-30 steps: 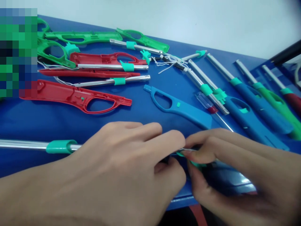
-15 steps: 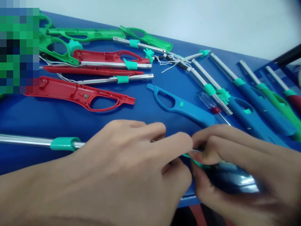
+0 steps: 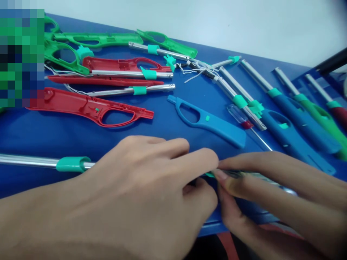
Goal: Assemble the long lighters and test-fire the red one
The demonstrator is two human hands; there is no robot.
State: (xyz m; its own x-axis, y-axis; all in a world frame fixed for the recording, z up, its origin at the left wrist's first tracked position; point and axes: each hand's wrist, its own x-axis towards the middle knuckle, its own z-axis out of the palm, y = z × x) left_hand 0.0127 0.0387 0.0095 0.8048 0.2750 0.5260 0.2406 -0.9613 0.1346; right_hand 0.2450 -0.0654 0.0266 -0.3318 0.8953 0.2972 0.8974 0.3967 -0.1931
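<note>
My left hand [image 3: 135,191] lies over a metal tube with a teal collar [image 3: 72,163] at the near edge of the blue table [image 3: 67,137], fingers curled down on it. Fingertip to fingertip with it, my right hand [image 3: 271,195] pinches a small teal part [image 3: 210,175] on a blue lighter body that is mostly hidden beneath both hands. A blue handle shell [image 3: 208,121] lies just beyond my fingers, and a small screwdriver [image 3: 244,122] rests to its right.
Red handle shells [image 3: 89,106] and green ones [image 3: 100,39] lie at the far left among metal tubes [image 3: 130,90] and white wires [image 3: 193,70]. Several assembled lighters [image 3: 295,119] line the right side. The table's front edge runs under my hands.
My right fingers have flattened and stretched out over the blue body. My left hand has stayed in place on the tube.
</note>
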